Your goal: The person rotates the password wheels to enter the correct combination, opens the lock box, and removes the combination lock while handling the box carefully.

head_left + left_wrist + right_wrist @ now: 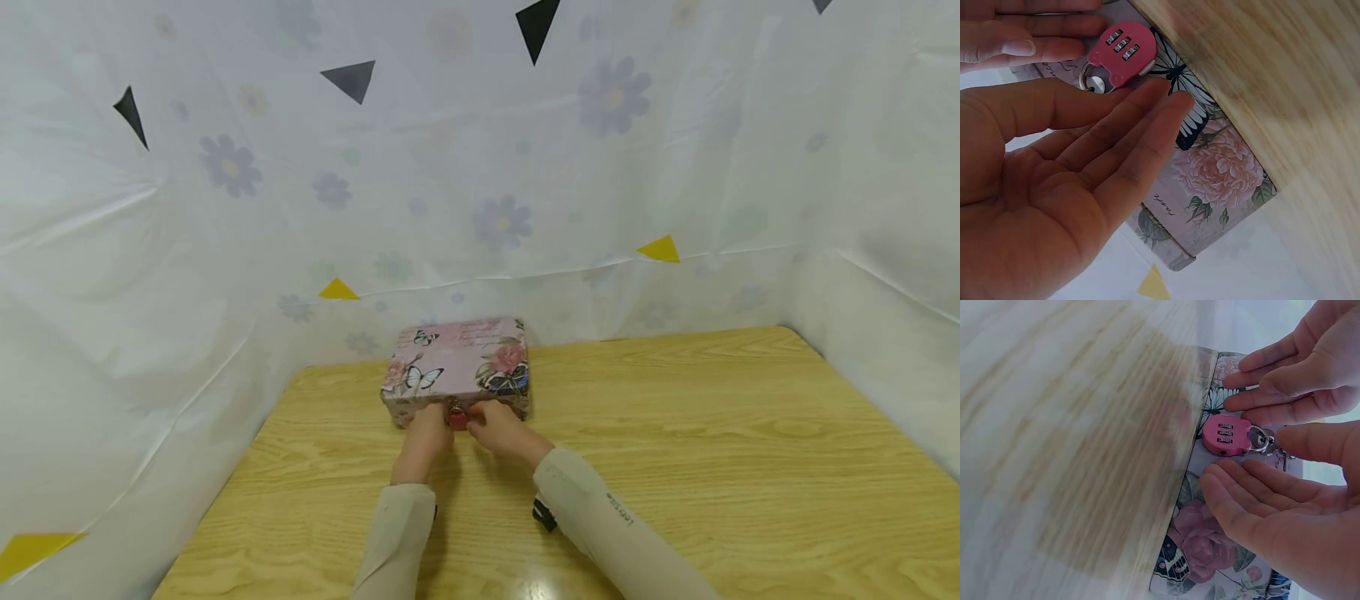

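Note:
A pink combination padlock point(458, 418) with three number dials hangs by its metal shackle at the front of a flower-and-butterfly patterned box point(453, 358). In the left wrist view, my left hand point(1066, 169) lies beside the padlock point(1125, 53), its fingers mostly straight and close to the lock's edge; whether they touch it I cannot tell. On the lock's other side, my right hand point(1297, 512) has its fingers extended near the padlock point(1227, 433) in the right wrist view. Neither hand visibly grips anything. The box lid is closed.
The box stands at the far edge of a wood-grain table point(675, 450). Behind it hangs a pale flowered curtain point(450, 183) with black and yellow triangles. A black strap point(544, 514) shows below the right sleeve point(600, 508).

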